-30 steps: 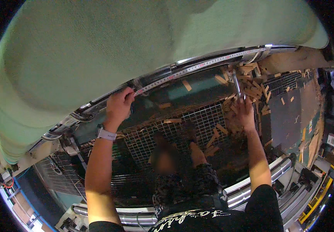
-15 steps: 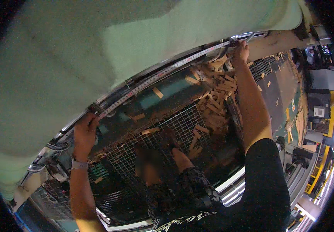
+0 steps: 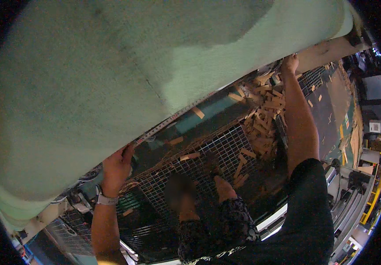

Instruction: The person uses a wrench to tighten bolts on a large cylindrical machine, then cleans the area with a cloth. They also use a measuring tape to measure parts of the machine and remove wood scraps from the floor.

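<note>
A measuring tape's pale blade (image 3: 172, 117) stretches diagonally under the lower edge of a large green roll or sheet (image 3: 208, 66). My left hand (image 3: 118, 171), wearing a grey watch on the wrist, pinches at the tape's lower left end, fingertips partly under the green edge. Far to the upper right, my right hand (image 3: 290, 64) is closed at that same edge, beside a beige beam (image 3: 331, 54). The green surface hides the tape near this hand, and what its fingers grip is mostly covered.
Below the tape lie a metal grating (image 3: 208, 152) and a heap of short wood strips (image 3: 267, 117). My feet and legs are at bottom centre. Machine rails (image 3: 353, 194) and a yellow frame (image 3: 375, 194) stand at the right.
The view has shifted, so the hands appear farther right and lower. The green edge now covers the metal rail and the upper right stretch of tape, which showed before. Both hands keep their grip.
</note>
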`<action>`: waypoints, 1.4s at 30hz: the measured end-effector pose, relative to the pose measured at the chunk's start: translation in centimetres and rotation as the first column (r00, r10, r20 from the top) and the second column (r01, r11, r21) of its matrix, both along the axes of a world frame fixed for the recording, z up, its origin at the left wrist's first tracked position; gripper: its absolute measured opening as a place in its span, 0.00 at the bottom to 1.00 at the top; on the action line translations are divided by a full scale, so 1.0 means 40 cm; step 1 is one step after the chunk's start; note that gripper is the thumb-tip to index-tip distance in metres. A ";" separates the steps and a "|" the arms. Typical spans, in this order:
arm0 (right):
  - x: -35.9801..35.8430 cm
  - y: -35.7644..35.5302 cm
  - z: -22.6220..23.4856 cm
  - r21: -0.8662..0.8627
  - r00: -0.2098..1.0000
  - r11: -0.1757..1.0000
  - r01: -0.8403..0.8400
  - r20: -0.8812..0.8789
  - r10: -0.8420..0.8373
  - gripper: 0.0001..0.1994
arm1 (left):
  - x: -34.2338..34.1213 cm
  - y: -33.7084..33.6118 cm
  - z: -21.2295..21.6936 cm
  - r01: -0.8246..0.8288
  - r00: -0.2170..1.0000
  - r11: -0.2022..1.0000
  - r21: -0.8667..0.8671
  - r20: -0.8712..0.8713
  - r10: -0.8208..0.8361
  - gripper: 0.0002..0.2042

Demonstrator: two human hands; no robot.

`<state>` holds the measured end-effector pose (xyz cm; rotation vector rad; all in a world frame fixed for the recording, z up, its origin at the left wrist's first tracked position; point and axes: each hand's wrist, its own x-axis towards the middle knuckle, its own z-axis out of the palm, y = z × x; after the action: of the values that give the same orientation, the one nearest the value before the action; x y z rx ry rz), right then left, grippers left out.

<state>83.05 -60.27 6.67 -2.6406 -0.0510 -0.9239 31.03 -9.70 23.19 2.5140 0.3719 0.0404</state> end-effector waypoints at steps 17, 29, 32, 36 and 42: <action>-0.300 0.263 0.038 0.883 0.971 0.456 -0.113 0.001 0.239 0.18 | -0.150 0.101 0.024 -0.105 0.977 0.953 0.284 -0.151 0.152 0.07; -0.312 0.320 0.065 0.846 0.976 0.513 -0.144 0.037 0.213 0.18 | -0.167 0.113 0.005 -0.045 0.958 0.913 0.406 -0.240 0.154 0.11; -0.325 0.304 0.106 0.899 0.967 0.437 -0.021 -0.092 0.236 0.17 | -0.131 0.098 0.027 -0.024 0.975 0.935 0.355 -0.197 0.100 0.09; -0.343 0.321 0.111 0.898 0.974 0.437 -0.049 -0.053 0.219 0.16 | -0.128 0.112 0.020 -0.094 0.957 0.965 0.244 -0.247 0.155 0.10; -0.431 0.338 0.244 0.857 0.917 0.511 0.062 -0.251 0.310 0.14 | -0.132 0.111 0.026 -0.205 0.941 0.962 0.182 -0.232 0.244 0.13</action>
<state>65.81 -46.77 16.45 -1.7557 0.2482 -0.2192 25.74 -5.27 24.22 2.6231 0.7889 -0.1697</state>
